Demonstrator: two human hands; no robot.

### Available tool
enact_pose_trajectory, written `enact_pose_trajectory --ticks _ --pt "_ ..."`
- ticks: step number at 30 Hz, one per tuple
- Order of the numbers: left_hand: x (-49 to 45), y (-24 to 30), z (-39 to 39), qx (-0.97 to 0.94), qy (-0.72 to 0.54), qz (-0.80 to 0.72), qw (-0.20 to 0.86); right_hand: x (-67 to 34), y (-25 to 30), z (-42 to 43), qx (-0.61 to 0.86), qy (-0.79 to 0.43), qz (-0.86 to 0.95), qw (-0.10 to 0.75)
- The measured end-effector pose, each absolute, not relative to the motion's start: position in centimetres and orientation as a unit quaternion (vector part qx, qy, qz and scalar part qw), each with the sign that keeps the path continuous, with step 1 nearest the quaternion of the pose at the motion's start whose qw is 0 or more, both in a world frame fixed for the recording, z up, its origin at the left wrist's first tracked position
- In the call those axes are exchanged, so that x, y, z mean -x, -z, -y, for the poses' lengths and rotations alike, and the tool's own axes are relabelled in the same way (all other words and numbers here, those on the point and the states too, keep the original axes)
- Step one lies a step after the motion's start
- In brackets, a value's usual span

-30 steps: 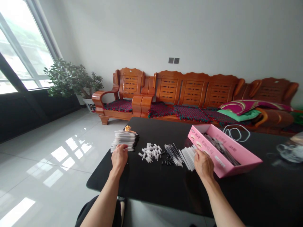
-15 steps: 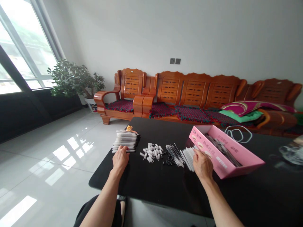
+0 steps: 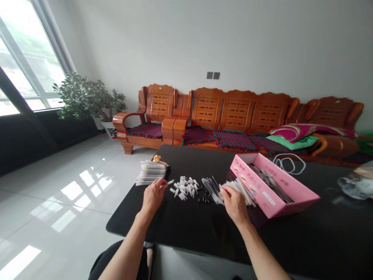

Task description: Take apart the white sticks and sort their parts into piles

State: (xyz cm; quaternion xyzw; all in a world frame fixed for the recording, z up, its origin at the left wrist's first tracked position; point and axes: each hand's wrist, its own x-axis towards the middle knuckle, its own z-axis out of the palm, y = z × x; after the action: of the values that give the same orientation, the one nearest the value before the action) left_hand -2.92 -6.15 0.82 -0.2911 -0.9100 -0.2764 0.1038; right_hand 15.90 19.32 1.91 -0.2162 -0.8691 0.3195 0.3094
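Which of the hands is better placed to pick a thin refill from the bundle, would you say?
Right, likely: the right hand lies at the thin refills, while the left hand is farther off and holds a white tube.

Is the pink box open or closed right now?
Open: the pink box has no lid on it, and dark thin sticks lie exposed inside.

Near edge of the black table [image 3: 189, 233]: bare, a wide lane from left to right. A row bars mid-table: pen stack [image 3: 152, 173] at the left edge, white caps [image 3: 185, 188], black bits [image 3: 205, 197], thin rods [image 3: 214, 186], white tubes [image 3: 243, 186], pink box [image 3: 274, 194]. The left hand [image 3: 153, 196], pinching a white pen [image 3: 169, 181], plugs the stack-to-caps gap. Beyond the row the top is bare to the far edge.
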Motion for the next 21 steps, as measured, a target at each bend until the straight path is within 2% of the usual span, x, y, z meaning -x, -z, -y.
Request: enact_pose_trajectory --ticks 4,6,9,12,16,18,21 --pt "-0.1 -1.4 3.8 0.400 0.359 0.840 0.071 -14.6 -1.8 -15.8 0.193 -0.575 0.778 0.165" --pt "-1.5 -1.4 2.8 0.433 0.375 0.818 0.051 -14.2 -1.9 -14.5 0.186 -0.642 0.736 0.112" --pt "-2.7 -1.4 1.8 0.466 0.378 0.799 0.031 -14.1 -2.1 -13.3 0.180 -0.673 0.714 0.067" --pt "-3.2 -1.4 1.5 0.475 0.402 0.783 0.022 -14.2 -2.2 -13.3 0.172 -0.673 0.716 0.065" --pt "-3.1 -1.3 1.2 0.373 0.517 0.770 0.023 -14.3 -2.1 -13.6 0.191 -0.701 0.680 0.101" --pt "-3.0 -1.0 0.9 0.298 0.587 0.752 -0.042 -14.3 -2.1 -13.6 0.194 -0.714 0.663 0.118" --pt "-2.9 -0.5 0.2 0.215 0.701 0.643 -0.221 -14.3 -2.3 -13.4 0.182 -0.718 0.663 0.114"
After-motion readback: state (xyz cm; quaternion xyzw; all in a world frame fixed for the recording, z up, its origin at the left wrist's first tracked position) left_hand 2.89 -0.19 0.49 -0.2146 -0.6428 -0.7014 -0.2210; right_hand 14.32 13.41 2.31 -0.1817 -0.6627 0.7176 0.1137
